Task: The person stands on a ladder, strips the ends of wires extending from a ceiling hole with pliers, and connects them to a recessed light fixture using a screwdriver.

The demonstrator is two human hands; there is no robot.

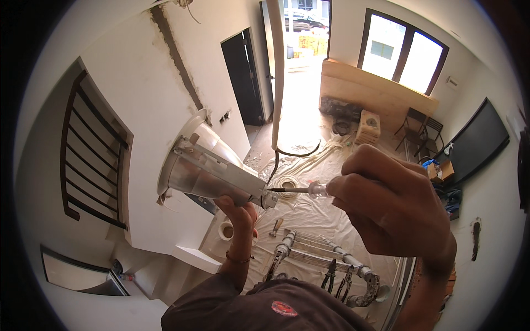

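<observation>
A silvery metal downlight fixture (215,168) with a flared round end hangs in front of me, held from below by my left hand (237,212). My right hand (395,207) is closed around the clear handle of a screwdriver (292,190). Its tip meets the narrow end of the fixture, by a small terminal there. A black cable (275,163) comes down from a long pale strip (280,71) and runs to that same end. My left fingers are partly hidden behind the fixture.
Below me stands a paint-spattered ladder (309,256) with pliers (329,275) hung on it. Plastic sheeting (309,220) covers the floor, with a coil of cable (287,181) on it. Chairs (418,129) are at the right, a railing (91,154) at the left.
</observation>
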